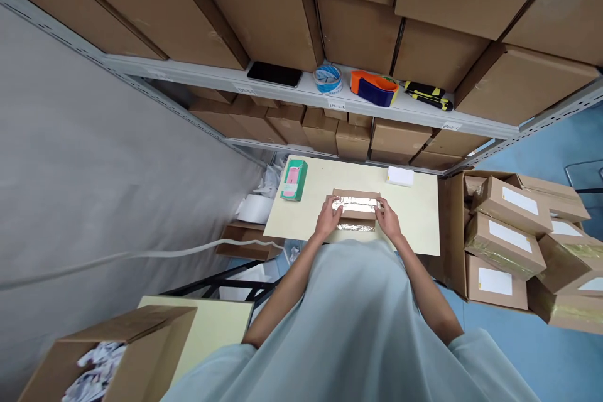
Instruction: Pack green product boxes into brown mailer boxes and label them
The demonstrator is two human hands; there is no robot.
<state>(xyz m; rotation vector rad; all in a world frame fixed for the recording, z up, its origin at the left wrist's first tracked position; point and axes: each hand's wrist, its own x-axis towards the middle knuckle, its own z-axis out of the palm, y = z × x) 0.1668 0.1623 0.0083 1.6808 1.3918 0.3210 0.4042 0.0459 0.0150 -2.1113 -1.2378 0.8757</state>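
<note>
A small brown cardboard box (357, 195) lies on the pale yellow table, its flaps spread. Shiny silver material, like foil or bubble lining, shows in its middle and along its near side. My left hand (328, 218) grips the box's left end, thumb on the silver part. At the opposite end, my right hand (387, 220) holds the right edge with its fingers curled on it. What lies inside the box, if anything, is hidden. A green box with a pink front (293, 180) rests at the table's left, and a small white box (400, 176) at its back right.
Above the table (325, 179), a metal shelf (315, 85) carries cartons, a phone (274, 74), a tape roll (328, 78), an orange-and-blue tape item (374, 88) and yellow-black cutters (428, 95). Packed cartons (509, 245) stand right; a carton of crumpled paper (155, 352) sits lower left.
</note>
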